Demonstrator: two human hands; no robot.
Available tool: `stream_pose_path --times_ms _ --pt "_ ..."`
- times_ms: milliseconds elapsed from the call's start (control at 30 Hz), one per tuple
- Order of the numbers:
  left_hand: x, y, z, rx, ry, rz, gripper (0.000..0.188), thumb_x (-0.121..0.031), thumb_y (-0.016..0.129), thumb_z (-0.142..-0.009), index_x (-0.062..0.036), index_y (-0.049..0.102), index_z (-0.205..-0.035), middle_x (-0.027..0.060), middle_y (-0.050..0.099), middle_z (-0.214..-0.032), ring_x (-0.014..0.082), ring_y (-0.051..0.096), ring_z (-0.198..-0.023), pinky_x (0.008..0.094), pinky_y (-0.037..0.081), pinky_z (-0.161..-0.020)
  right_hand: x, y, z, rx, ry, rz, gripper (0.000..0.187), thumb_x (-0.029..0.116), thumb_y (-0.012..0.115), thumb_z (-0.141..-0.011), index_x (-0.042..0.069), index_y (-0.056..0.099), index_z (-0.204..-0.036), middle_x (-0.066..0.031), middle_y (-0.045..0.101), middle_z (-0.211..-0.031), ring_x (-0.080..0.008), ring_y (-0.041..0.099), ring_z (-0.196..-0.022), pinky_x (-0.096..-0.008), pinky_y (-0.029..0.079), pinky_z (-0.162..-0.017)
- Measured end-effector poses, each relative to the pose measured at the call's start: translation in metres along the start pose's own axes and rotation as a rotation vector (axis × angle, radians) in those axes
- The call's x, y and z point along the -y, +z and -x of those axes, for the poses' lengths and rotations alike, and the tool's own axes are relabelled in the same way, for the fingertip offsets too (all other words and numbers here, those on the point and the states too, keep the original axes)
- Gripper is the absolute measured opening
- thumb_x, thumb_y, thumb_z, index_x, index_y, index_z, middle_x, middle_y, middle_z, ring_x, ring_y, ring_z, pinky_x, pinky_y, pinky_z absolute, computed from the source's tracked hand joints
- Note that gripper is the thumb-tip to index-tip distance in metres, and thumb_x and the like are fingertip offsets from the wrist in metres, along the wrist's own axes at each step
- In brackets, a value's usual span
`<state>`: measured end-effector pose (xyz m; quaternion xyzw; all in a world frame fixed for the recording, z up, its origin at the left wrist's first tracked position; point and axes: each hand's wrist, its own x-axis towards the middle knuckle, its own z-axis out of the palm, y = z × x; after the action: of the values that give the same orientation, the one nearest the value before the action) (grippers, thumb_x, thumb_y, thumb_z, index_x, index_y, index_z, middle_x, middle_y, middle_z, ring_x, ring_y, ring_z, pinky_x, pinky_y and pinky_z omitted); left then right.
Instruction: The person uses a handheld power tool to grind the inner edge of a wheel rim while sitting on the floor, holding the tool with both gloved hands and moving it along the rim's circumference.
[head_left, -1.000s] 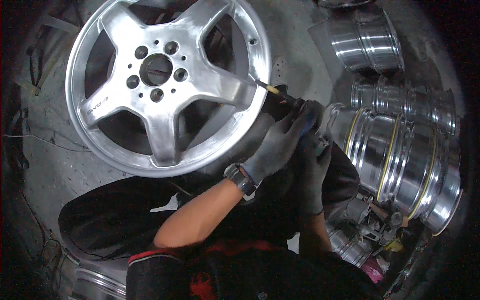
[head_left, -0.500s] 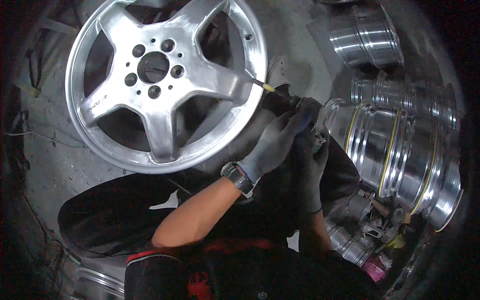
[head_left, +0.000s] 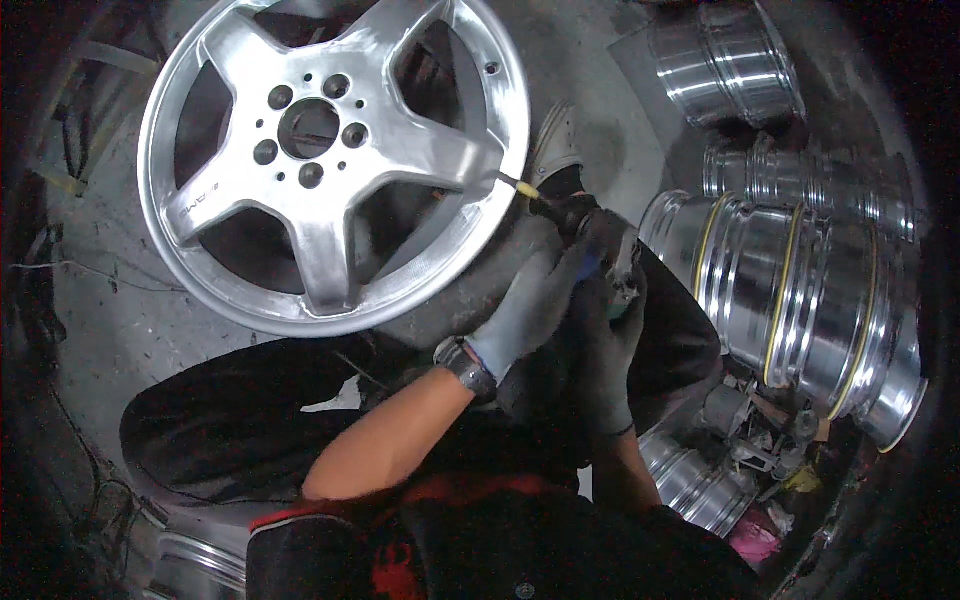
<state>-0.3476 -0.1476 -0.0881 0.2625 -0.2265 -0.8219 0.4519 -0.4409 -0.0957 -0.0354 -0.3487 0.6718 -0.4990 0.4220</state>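
A silver five-spoke alloy wheel [head_left: 330, 225] lies tilted face-up at the upper left. My left hand [head_left: 525, 295], in a grey glove, is closed around a dark hand-held rotary tool [head_left: 566, 213]. A thin shaft with a pale yellow section [head_left: 527, 189] sticks out of the tool and reaches the end of the wheel's right spoke, at the rim. My right hand [head_left: 612, 350], also gloved, is closed on the rear of the same tool, just right of the left hand. Shadow and the gloves hide most of the tool's body.
Polished wheel barrels [head_left: 745, 285] stand along the right, some with yellow bands, and another barrel [head_left: 725, 65] lies farther back. Metal scraps [head_left: 760, 440] and a pink cloth [head_left: 752, 535] are at the lower right. My shoe [head_left: 560, 135] is beside the wheel.
The wheel sits slightly higher in view. Both hands and the tool have moved a little left and down, with the tool's shaft still by the same spoke end. More of the shoe shows.
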Motion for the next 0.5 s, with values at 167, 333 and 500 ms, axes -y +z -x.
stream_pose_path --times_ms 167,333,500 --pt "-0.015 -0.005 -0.018 0.048 -0.056 -0.051 0.047 -0.036 0.050 -0.108 0.0019 0.060 -0.134 0.0064 0.065 -0.127 0.0111 0.058 -0.116 0.0307 0.044 -0.104 -0.001 0.008 -0.019 -0.039 -0.051 -0.044 0.073 -0.001 0.074 -0.088 0.002 0.035 -0.150 -0.0132 0.057 -0.130 -0.0202 0.059 -0.115 -0.0327 0.053 -0.096" --pt "-0.001 -0.012 -0.013 0.054 0.017 -0.113 0.050 -0.037 0.046 -0.109 0.0018 0.058 -0.138 0.0075 0.065 -0.130 0.0131 0.057 -0.120 0.0310 0.042 -0.108 -0.010 0.001 -0.012 -0.038 -0.125 0.076 0.073 0.000 0.076 -0.087 0.002 0.037 -0.148 -0.0141 0.058 -0.129 -0.0193 0.060 -0.111 -0.0323 0.053 -0.095" --pt "0.014 -0.013 0.007 0.029 0.035 -0.165 0.053 -0.036 0.043 -0.109 0.0028 0.052 -0.144 0.0084 0.061 -0.137 0.0157 0.055 -0.124 0.0311 0.039 -0.111 -0.004 0.003 0.014 -0.042 -0.011 0.085 0.068 0.005 0.069 -0.093 0.002 0.035 -0.152 -0.0088 0.058 -0.123 -0.0159 0.059 -0.107 -0.0294 0.051 -0.089"
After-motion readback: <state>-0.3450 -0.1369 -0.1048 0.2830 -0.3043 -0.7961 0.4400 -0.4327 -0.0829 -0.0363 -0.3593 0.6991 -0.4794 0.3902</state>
